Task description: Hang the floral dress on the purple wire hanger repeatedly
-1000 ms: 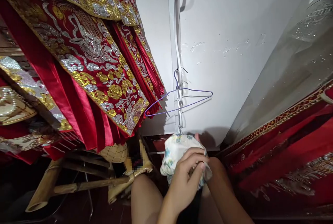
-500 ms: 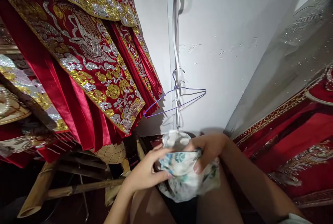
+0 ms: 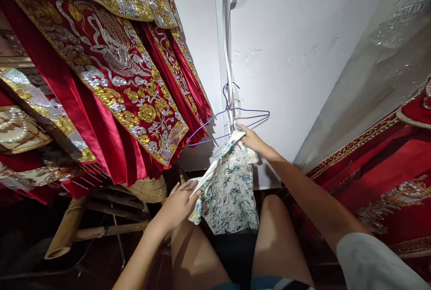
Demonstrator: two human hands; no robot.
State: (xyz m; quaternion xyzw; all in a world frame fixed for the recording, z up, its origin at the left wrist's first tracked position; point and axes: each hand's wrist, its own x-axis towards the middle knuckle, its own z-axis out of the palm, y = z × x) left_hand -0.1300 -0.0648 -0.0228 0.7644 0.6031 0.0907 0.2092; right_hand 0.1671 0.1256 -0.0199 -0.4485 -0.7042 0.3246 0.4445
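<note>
White wall (image 3: 283,79) occupies the centre and right, with a red sequin-embroidered costume (image 3: 134,83) with gold and silver motifs hanging at left. Floral-print garment (image 3: 230,191) hangs in front of the wall, above the wearer's lap, its pale upper edge drawn out on a slant between two hands set well apart. Purple wire hanger (image 3: 227,107) hangs at a white strap (image 3: 226,52) just above the garment; right hand (image 3: 251,139) is closed on the edge's upper end, near the hanger, and left hand (image 3: 182,200) grips its lower end.
</note>
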